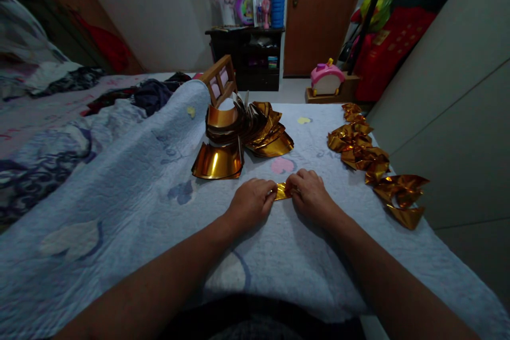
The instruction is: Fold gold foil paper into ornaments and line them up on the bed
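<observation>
A small strip of shiny gold foil paper [282,191] lies between my hands, low over the blue quilt. My left hand [253,199] pinches its left end, and my right hand [311,193] grips the right end, so only the middle shows. Beyond my hands rests a fanned pile of curved gold foil sheets [219,160], with more sheets [274,141] spreading off to its right. To the right of my right hand, a row of folded gold foil pieces [364,156] runs along the quilt's edge.
The blue quilt [159,244] with heart prints covers the surface and rises in a ridge at the left. A wooden frame [218,81] stands behind the pile. Farther back are a dark cabinet [245,58], a pink toy [327,79] and a door [322,16]. A pale panel [450,106] borders the right side.
</observation>
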Tool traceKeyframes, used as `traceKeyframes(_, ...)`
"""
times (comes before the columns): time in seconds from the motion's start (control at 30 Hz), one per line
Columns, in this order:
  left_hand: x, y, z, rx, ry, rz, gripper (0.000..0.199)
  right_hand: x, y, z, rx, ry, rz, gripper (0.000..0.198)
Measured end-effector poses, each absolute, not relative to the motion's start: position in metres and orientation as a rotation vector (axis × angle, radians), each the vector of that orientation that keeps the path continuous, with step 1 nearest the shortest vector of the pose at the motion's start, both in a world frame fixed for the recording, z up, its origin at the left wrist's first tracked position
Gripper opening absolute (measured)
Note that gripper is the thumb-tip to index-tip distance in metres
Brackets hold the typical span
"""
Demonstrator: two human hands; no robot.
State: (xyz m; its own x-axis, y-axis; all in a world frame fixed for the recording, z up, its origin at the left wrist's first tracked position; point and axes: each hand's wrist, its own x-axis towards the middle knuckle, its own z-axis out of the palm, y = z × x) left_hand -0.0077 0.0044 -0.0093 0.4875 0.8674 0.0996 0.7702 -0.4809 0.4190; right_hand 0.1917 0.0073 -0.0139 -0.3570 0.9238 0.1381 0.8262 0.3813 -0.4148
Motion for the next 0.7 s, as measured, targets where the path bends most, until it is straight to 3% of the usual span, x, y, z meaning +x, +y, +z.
traceKeyframes(0.17,-0.012,0.007,-0.008,2.373,1.329,0.478,0.012,0.188,0.008,-0.013,-1.483,-2.341,0.424,0.022)
traceKeyframes(0.37,-0.013,0.008,-0.007,2.322,1.372,0.403,0.013,0.180,0.005,-0.007,-1.577,-2.379,0.337,0.012)
traceKeyframes(0.7,-0.017,0.010,-0.014,2.397,1.349,0.327,0.014,0.167,-0.002,-0.007,-1.708,-2.354,0.149,0.024)
